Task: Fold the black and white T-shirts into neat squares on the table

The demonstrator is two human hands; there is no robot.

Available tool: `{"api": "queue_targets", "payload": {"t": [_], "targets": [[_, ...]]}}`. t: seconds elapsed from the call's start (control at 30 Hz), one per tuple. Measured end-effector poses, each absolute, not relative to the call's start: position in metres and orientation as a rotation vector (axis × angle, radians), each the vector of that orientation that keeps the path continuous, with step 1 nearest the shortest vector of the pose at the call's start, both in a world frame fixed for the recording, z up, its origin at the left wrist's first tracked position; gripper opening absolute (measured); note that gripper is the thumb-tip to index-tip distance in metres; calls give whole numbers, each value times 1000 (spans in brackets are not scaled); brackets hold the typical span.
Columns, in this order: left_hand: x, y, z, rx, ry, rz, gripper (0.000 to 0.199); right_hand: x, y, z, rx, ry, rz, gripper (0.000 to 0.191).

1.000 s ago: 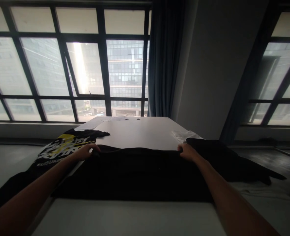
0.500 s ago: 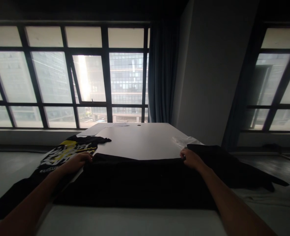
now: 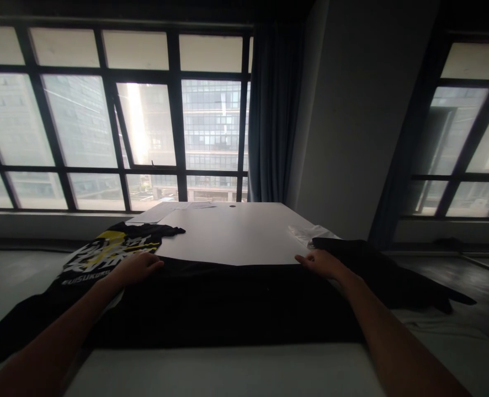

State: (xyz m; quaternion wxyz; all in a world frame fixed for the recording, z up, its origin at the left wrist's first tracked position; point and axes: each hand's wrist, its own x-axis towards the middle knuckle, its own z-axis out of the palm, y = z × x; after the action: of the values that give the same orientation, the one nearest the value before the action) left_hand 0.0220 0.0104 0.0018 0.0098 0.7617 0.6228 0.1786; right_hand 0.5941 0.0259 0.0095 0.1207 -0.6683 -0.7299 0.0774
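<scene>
A broad piece of black cloth [image 3: 236,309], perhaps a garment, lies flat across the near part of the white table, its far edge almost straight. At its far left corner is my left hand [image 3: 139,266], palm down, with the fingers stretched out over the cloth. My right hand [image 3: 322,263] rests at the far right corner. One of its fingers reaches inward past the cloth's edge, over the bare tabletop. The undersides of both hands are hidden. Beside my left hand lies a black T-shirt [image 3: 99,256] with a yellow and white print.
More black fabric [image 3: 377,275] lies to the right, with a clear plastic bag [image 3: 304,234] behind its left end. Papers [image 3: 157,212] are at the far left of the white table [image 3: 232,234]. Windows, a blue curtain [image 3: 271,121] and a pillar [image 3: 339,121] stand beyond.
The far corners of the black cloth, pinched and slightly raised before, now lie flatter. The fingers of both hands have spread inward along its far edge. The view has shifted slightly.
</scene>
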Motion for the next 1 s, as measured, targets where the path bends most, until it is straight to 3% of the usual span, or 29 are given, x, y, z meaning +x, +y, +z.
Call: {"api": "queue_targets", "payload": {"t": [0.1,0.2,0.43,0.53,0.63,0.73,1.0], "targets": [[18,29,-13,2521,1941,593,47,588,37,1,-1934,-2080,-43,39],[11,48,-32,2508,1894,534,56,588,47,-10,-2001,-2144,-15,36],[8,56,-27,2467,1867,825,38,605,55,-10,-1977,-2257,71,15],[10,54,-19,2326,1923,1017,44,605,57,-8,-1854,-2056,-188,18],[12,51,-22,2223,2112,948,44,598,60,-16,-1824,-1914,-297,23],[17,46,-26,2302,2251,750,46,589,65,-29,-1920,-1960,-231,32],[39,32,-26,2542,1856,265,68,583,71,-46,-1777,-2230,-10,45]]}}
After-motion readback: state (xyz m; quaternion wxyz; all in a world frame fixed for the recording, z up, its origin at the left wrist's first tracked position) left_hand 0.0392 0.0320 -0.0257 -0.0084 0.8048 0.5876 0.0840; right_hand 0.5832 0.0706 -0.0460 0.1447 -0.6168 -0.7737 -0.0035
